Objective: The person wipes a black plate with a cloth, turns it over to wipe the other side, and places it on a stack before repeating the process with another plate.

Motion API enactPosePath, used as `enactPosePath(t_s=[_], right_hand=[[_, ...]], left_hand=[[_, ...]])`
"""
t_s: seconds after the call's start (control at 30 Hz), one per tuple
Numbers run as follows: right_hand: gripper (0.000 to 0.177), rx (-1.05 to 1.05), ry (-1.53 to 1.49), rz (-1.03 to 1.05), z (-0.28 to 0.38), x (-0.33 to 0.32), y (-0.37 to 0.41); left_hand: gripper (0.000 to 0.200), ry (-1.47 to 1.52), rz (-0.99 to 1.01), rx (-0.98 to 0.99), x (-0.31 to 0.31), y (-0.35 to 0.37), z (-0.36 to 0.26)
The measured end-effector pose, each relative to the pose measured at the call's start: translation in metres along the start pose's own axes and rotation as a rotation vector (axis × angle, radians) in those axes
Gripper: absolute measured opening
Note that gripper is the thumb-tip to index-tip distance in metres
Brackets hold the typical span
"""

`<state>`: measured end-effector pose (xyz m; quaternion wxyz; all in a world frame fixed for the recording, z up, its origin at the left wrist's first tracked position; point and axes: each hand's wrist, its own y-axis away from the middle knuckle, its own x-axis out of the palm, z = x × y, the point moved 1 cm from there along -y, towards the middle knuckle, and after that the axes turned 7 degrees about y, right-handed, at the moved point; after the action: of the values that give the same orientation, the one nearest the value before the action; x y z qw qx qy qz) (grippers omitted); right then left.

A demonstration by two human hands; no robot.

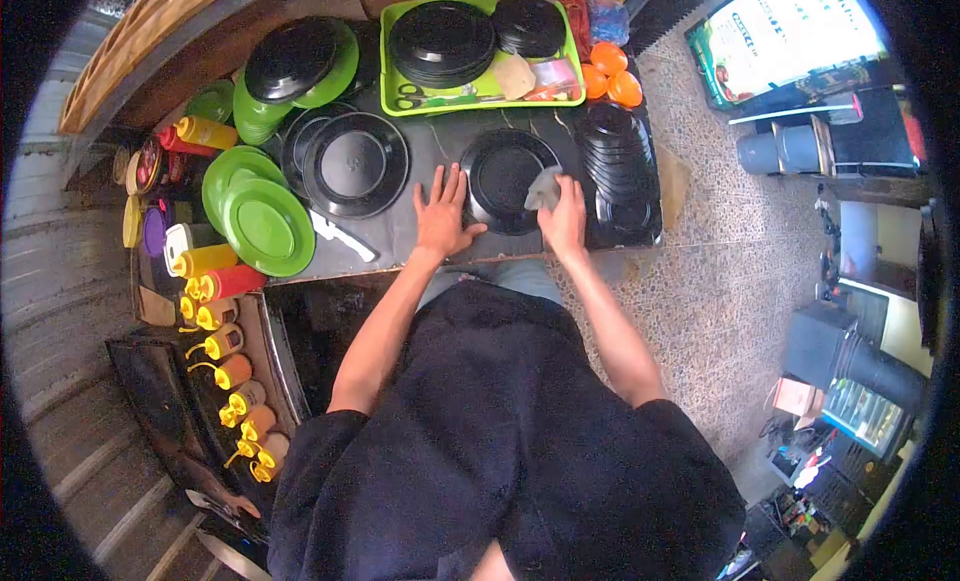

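Note:
A round black plate (500, 177) lies on the dark counter in front of me. My right hand (565, 219) grips a grey cloth (543, 189) against the right side of its rim. Flat on the counter at the plate's left rests my left hand (445, 216), fingers spread, with the thumb by the rim. Farther left are more black plates (356, 165), partly overlapping. Green plates (268, 227) lie beyond them, beside a white-handled knife (343, 237). To the right of my right hand stands a row of stacked black dishes (618, 171).
At the back, a lime-green tray (480, 103) holds stacked black plates, scissors and small packets. Orange cups (612, 76) sit right of it. Sauce bottles (228, 281) line the left side. Black plates on green ones (292, 61) stand back left. Patterned floor (705, 281) runs along the right.

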<state>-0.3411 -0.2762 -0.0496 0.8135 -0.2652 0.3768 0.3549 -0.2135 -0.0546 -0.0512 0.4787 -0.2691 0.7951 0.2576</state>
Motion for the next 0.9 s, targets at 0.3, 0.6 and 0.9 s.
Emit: enactPosePath(t_s=[0.3, 0.6, 0.9], right_hand=[[0.047, 0.193, -0.23, 0.184, 0.016, -0.019, 0.044], [0.042, 0.275, -0.122, 0.018, -0.01, -0.042, -0.037], [0.043, -0.107, 0.179, 0.172, 0.012, -0.007, -0.09]], left_hand=[[0.122, 0.232, -0.058, 0.039, 0.006, 0.001, 0.012], [0.024, 0.579, -0.292, 0.056, 0.015, -0.011, 0.037], [0.046, 0.46, -0.184, 0.189, -0.007, -0.004, 0.039]])
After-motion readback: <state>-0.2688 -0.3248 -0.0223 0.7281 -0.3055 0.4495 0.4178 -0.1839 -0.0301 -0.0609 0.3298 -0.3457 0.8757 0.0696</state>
